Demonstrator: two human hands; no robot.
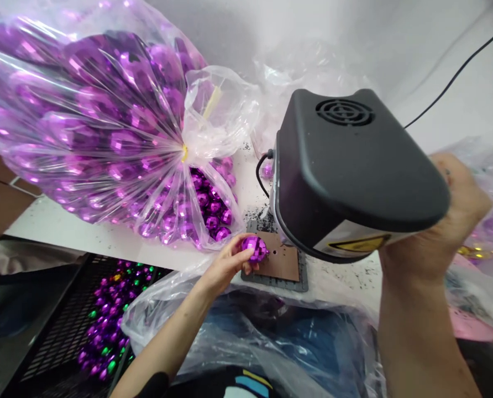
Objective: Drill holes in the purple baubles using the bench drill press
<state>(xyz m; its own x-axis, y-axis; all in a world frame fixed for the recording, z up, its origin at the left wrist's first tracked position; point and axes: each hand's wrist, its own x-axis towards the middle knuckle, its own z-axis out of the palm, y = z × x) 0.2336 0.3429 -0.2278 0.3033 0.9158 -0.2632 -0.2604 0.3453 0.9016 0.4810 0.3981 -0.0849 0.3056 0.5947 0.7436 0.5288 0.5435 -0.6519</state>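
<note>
Between the thumb and fingers of my left hand (235, 258) is a shiny purple faceted ball (255, 249). The ball is held at the left side of a brown board (283, 264) that has a small dark hole and lies on a dark grey base plate (302, 279). Above and to the right looms a black machine housing (354, 166) with a round vent and a yellow warning label. My right hand (449, 221) is up against the housing's right side; its fingers are hidden behind it.
A big tied clear bag (105, 132) full of purple balls lies on the white table (142, 240) at left. A black crate (56, 342) below holds purple and green balls. Clear plastic (163, 320) covers my lap. A black cable (457, 77) runs off at upper right.
</note>
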